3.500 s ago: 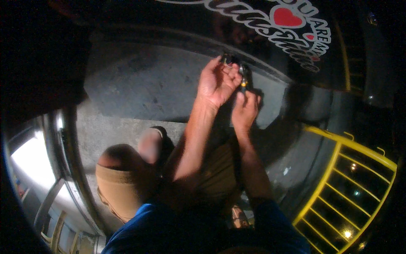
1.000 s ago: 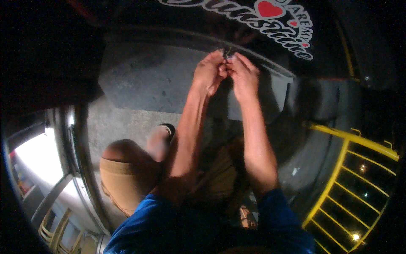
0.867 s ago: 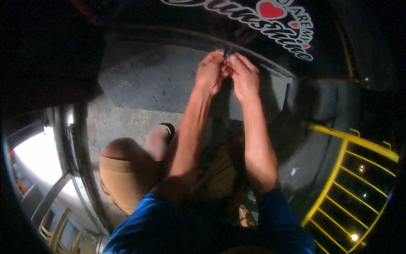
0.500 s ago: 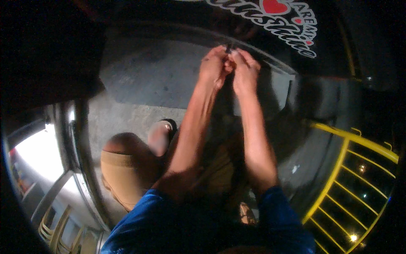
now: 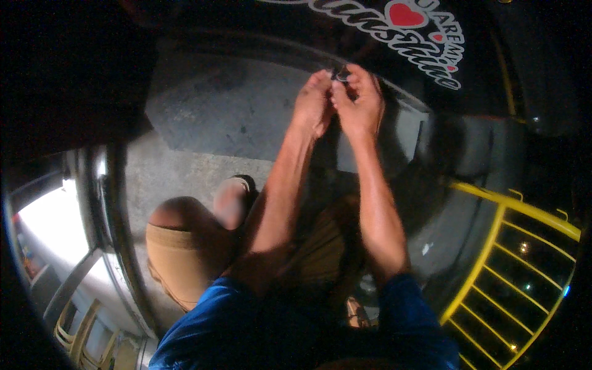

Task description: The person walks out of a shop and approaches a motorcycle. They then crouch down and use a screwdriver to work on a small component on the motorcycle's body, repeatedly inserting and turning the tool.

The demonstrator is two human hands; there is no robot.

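Dark panel [image 5: 277, 31]: outlined lettering [image 5: 401, 46], red hearts [image 5: 406, 15]; hands [image 5: 316, 102] at small dark part [image 5: 339, 74].

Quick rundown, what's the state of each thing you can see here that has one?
Small dark piece: in hand; details too small to tell.
Left hand: fingertips pinched at the piece.
Right hand: thumb and fingers parted around the piece; grip unclear.
Left knee: bent.
Yellow barred railing: in place; whether it opens cannot be told.
Bright area: lit.
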